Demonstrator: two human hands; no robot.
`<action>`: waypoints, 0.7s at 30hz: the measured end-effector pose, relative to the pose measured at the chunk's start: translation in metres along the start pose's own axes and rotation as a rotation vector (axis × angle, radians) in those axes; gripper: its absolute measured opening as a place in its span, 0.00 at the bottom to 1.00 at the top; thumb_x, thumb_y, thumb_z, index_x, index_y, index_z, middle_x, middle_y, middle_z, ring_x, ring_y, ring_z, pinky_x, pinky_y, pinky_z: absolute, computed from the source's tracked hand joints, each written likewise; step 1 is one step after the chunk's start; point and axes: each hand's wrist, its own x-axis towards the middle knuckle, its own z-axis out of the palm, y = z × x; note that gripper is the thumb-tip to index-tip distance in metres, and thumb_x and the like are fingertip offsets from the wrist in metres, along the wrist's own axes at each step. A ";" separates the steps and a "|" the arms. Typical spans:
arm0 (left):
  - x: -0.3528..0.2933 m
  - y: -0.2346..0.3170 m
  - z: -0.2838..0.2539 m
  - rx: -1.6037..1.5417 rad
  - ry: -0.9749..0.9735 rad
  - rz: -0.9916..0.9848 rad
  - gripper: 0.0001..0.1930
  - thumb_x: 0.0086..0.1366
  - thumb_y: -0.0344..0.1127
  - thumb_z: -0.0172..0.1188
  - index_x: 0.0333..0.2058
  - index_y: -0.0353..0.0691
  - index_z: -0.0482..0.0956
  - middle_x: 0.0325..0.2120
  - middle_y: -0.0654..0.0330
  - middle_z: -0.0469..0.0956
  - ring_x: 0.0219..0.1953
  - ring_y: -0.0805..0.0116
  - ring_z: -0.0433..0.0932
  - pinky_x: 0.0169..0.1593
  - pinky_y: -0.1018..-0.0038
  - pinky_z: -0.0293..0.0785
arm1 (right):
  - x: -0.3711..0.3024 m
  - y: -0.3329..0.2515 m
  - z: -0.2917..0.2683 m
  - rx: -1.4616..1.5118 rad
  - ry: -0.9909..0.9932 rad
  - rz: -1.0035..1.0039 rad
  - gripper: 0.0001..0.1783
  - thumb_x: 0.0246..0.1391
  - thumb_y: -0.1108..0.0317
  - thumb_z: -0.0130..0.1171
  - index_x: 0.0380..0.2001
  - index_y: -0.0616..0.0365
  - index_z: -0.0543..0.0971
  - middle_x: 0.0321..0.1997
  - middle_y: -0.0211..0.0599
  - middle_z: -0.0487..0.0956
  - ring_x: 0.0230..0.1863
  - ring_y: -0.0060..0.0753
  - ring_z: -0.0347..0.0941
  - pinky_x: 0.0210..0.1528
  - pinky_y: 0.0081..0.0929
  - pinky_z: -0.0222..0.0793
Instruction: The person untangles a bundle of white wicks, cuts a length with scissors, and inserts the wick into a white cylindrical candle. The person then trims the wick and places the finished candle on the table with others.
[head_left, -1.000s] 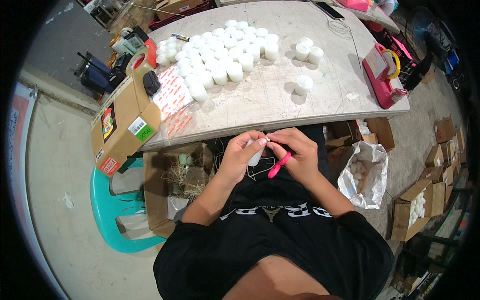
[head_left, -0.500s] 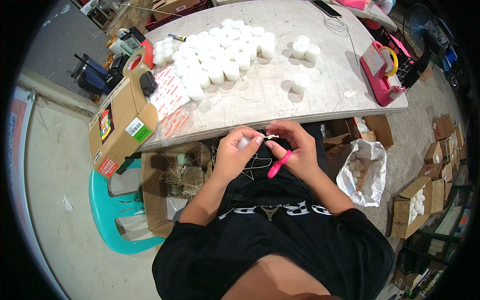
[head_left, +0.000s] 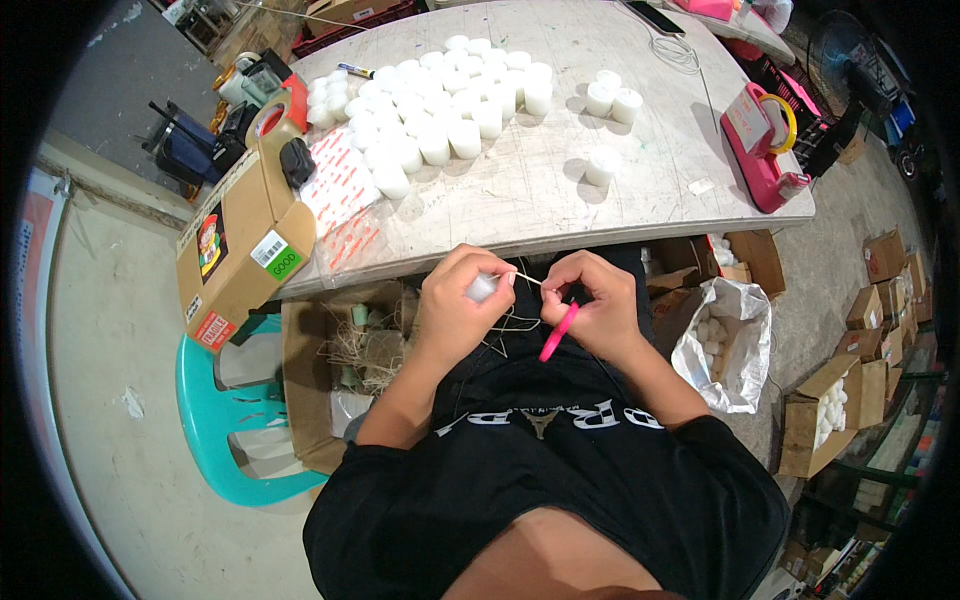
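Over my lap, just in front of the table edge, my left hand (head_left: 452, 303) is closed around a small white candle (head_left: 481, 288). A thin pale wick (head_left: 528, 279) runs from the candle across to my right hand (head_left: 603, 306), whose thumb and fingertips pinch its other end. A pink loop handle (head_left: 558, 333), apparently of small scissors, hangs on my right hand; its blades are hidden. Many white candles (head_left: 435, 145) stand grouped on the table's left half. A single candle (head_left: 602, 166) and a small cluster (head_left: 627, 105) stand farther right.
The white table (head_left: 540, 215) carries a pink tape dispenser (head_left: 755, 150) on the right. Over its left edge leans a cardboard box (head_left: 235, 225). A carton of stringy fibres (head_left: 305, 380) sits on a teal chair (head_left: 205, 430). A silver bag (head_left: 745, 340) and cartons stand at right.
My hands have drawn slightly apart, and the wick is now stretched straight between them. The right fingers, looser before, have closed in a pinch on its end.
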 end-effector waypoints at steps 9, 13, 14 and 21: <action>-0.007 -0.020 0.013 -0.777 0.030 -0.195 0.41 0.51 0.50 0.69 0.55 0.37 0.58 0.41 0.58 0.67 0.36 0.75 0.71 0.41 0.78 0.70 | -0.011 0.021 0.024 0.318 -0.266 0.274 0.25 0.48 0.70 0.66 0.48 0.60 0.68 0.35 0.34 0.76 0.32 0.18 0.72 0.32 0.20 0.69; -0.006 -0.003 0.010 -0.734 -0.001 -0.133 0.52 0.43 0.47 0.74 0.61 0.38 0.50 0.43 0.55 0.65 0.35 0.74 0.71 0.39 0.78 0.71 | -0.019 0.021 0.037 0.482 -0.467 0.391 0.20 0.55 0.67 0.59 0.49 0.60 0.68 0.28 0.31 0.75 0.28 0.17 0.69 0.30 0.20 0.67; -0.006 -0.003 0.010 -0.718 0.003 -0.105 0.52 0.43 0.45 0.74 0.61 0.39 0.50 0.43 0.55 0.65 0.35 0.74 0.71 0.39 0.78 0.71 | -0.021 0.023 0.040 0.520 -0.447 0.339 0.17 0.57 0.67 0.57 0.48 0.61 0.69 0.27 0.30 0.75 0.28 0.17 0.69 0.30 0.20 0.66; -0.005 0.020 -0.006 -0.704 -0.003 0.029 0.47 0.45 0.28 0.69 0.62 0.40 0.49 0.41 0.55 0.67 0.33 0.74 0.71 0.38 0.78 0.71 | -0.026 0.052 0.044 0.400 -0.455 0.497 0.13 0.63 0.66 0.47 0.34 0.63 0.78 0.21 0.25 0.71 0.23 0.16 0.63 0.25 0.19 0.62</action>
